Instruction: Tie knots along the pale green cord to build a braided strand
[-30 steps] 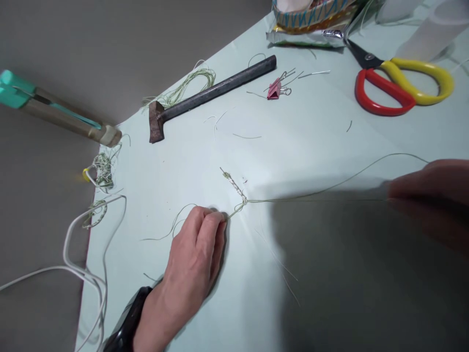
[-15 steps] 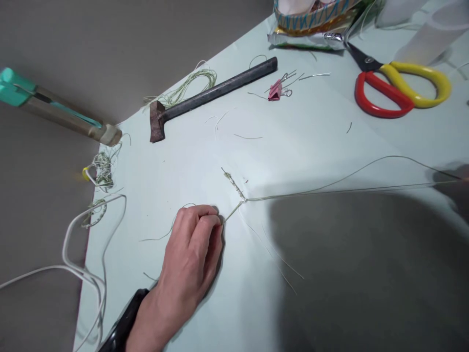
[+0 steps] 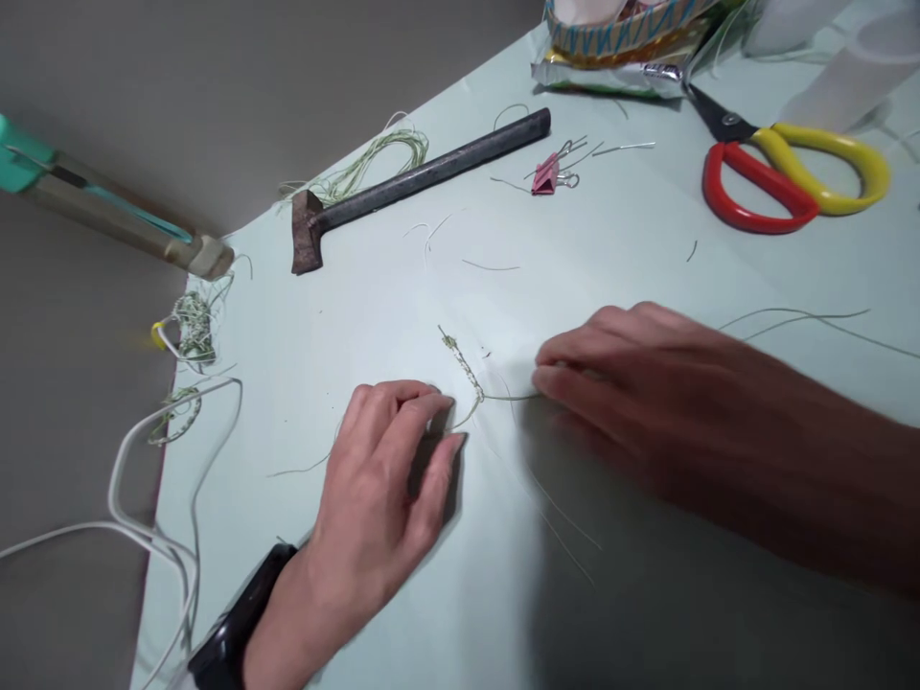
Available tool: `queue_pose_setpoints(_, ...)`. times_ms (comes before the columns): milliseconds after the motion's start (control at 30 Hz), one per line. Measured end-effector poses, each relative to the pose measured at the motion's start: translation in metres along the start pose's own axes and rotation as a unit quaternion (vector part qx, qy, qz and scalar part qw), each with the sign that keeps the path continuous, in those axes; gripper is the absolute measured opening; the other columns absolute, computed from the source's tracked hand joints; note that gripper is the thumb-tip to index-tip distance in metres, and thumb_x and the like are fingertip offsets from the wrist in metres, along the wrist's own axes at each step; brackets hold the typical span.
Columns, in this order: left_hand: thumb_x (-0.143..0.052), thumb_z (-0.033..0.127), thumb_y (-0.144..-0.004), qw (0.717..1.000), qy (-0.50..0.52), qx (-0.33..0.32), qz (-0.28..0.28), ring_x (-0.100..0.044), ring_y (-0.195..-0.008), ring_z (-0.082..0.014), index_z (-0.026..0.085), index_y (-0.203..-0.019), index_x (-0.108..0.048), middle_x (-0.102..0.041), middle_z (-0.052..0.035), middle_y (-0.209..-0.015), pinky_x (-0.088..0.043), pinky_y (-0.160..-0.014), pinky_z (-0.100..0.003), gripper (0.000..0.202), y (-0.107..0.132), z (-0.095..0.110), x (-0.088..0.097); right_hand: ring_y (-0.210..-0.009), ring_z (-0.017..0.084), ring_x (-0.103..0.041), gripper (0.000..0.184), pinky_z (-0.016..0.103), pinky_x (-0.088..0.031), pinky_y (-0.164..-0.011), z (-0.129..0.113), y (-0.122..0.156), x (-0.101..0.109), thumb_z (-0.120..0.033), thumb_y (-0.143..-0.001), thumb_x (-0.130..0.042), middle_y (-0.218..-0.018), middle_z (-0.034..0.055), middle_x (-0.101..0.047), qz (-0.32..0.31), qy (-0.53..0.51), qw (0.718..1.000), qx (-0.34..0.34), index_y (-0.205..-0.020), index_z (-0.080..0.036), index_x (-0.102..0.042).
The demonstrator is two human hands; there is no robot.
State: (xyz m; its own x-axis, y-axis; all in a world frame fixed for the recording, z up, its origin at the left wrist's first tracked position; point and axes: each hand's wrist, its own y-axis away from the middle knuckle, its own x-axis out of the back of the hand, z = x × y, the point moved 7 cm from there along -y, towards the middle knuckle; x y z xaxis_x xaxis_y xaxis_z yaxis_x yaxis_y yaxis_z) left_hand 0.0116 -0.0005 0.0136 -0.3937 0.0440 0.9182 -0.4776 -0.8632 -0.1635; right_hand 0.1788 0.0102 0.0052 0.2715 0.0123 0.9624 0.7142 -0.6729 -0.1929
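Note:
A short braided cord of thin green and white strands lies on the table between my hands. My left hand rests to its lower left, thumb apart from the fingers, the fingertips beside a green strand that runs from the braid's lower end. On the other side, my right hand is closed, thumb and fingers pinching green strands that come out of the same end. Loose tails of those strands show beyond the right hand. Thin white strands trail from the braid toward the table's front.
Behind the braid lie a hammer, a coil of green cord, a pink binder clip and red-and-yellow scissors. White cable loops over the left edge, near a tangled cord bundle. A basket stands at the back.
My right hand has come in from the right edge along the strands to near the braid. My left thumb has moved away from the fingers, and the left strand has slackened.

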Motion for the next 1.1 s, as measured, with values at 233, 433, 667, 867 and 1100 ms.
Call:
queue_pose_setpoints(233,-0.053,0.005,-0.095,0.999,0.032,-0.011,-0.002,-0.056,-0.097,-0.0214,0.011,-0.092,-0.064,-0.064,-0.012,-0.1,-0.045,-0.084,-0.034,0.013,-0.013,0.003,-0.007,-0.067,0.017,-0.042,0.023,0.034,-0.034,-0.066,-0.004,-0.018,-0.011,-0.001,-0.086,-0.046,-0.074,0.0026,-0.051,0.045,-0.056,0.997,0.014,-0.071,-0.019,-0.049)
queue_pose_setpoints(433,-0.057,0.008,-0.093,0.976,0.187,0.11,0.023,-0.061,-0.098,-0.0167,0.017,-0.089,-0.058,-0.064,-0.0072,-0.105,-0.047,-0.085,-0.029,0.01,-0.011,-0.009,-0.002,-0.065,0.012,-0.05,0.016,0.028,-0.037,-0.057,0.004,-0.017,-0.003,-0.008,-0.092,-0.045,-0.08,0.0019,-0.059,0.075,-0.206,0.974,-0.052,-0.084,-0.016,-0.057)
queue_pose_setpoints(667,-0.061,0.022,-0.098,0.827,0.471,0.305,-0.01,-0.044,-0.067,-0.0082,0.019,-0.087,-0.06,-0.06,0.001,-0.088,-0.036,-0.061,-0.023,0.011,-0.004,-0.027,-0.019,-0.055,0.008,-0.041,0.014,0.023,-0.037,-0.051,0.006,-0.017,0.004,-0.016,-0.096,-0.047,-0.069,-0.0054,-0.055,0.066,-0.293,0.949,-0.09,-0.084,-0.021,-0.054)
queue_pose_setpoints(867,-0.068,0.03,-0.095,0.765,0.538,0.351,-0.044,-0.029,-0.056,-0.0057,0.019,-0.098,-0.066,-0.039,0.0059,-0.067,-0.022,-0.05,-0.023,0.011,-0.006,-0.025,-0.029,-0.051,0.006,-0.036,0.017,0.022,-0.033,-0.047,0.008,-0.021,0.001,-0.017,-0.096,-0.046,-0.063,-0.0079,-0.05,0.048,-0.313,0.941,-0.119,-0.08,-0.021,-0.05)
queue_pose_setpoints(1100,-0.072,0.032,-0.091,0.753,0.537,0.378,-0.048,-0.022,-0.054,-0.0073,0.018,-0.086,-0.067,-0.032,0.006,-0.061,-0.014,-0.048,-0.025,0.016,-0.004,-0.028,-0.035,-0.042,0.007,-0.033,0.011,0.023,-0.029,-0.042,0.015,-0.025,-0.002,-0.018,-0.088,-0.051,-0.051,-0.0086,-0.047,0.057,-0.318,0.931,-0.169,-0.08,-0.023,-0.056)
